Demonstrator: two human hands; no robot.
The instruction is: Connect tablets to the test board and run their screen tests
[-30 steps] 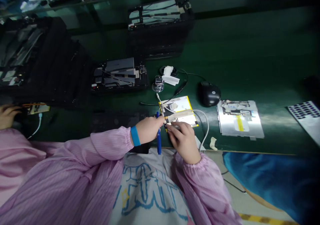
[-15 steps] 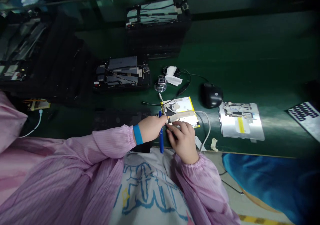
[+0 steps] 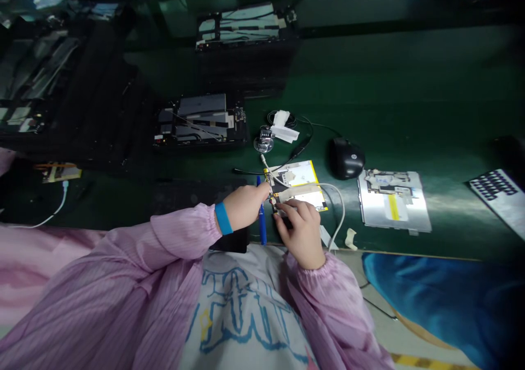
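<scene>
A battery with yellow edges (image 3: 305,173) lies near the bench's front edge, with a narrow circuit board (image 3: 274,199) along its left side. My left hand (image 3: 244,208), blue band at the wrist, has its thumb and curled fingers closed at the board's left edge. My right hand (image 3: 303,230) is closed over the lower end of the board, thumb and forefinger close together; what lies under the fingertips is partly hidden. A blue pen (image 3: 262,225) passes beneath my left hand. A white cable (image 3: 341,206) loops over the battery, beside beige tape (image 3: 301,192).
A tally counter (image 3: 264,139), a black mouse (image 3: 346,157) and a silver metal panel (image 3: 394,203) surround the battery. Opened tablets (image 3: 200,119) stand in stacks at left and behind. A printed sheet (image 3: 500,192) lies far right, a blue seat (image 3: 435,299) below.
My left thumb has shifted slightly up and left along the board's edge. The blue pen has moved slightly left. At far left, a pink sleeve has drawn back.
</scene>
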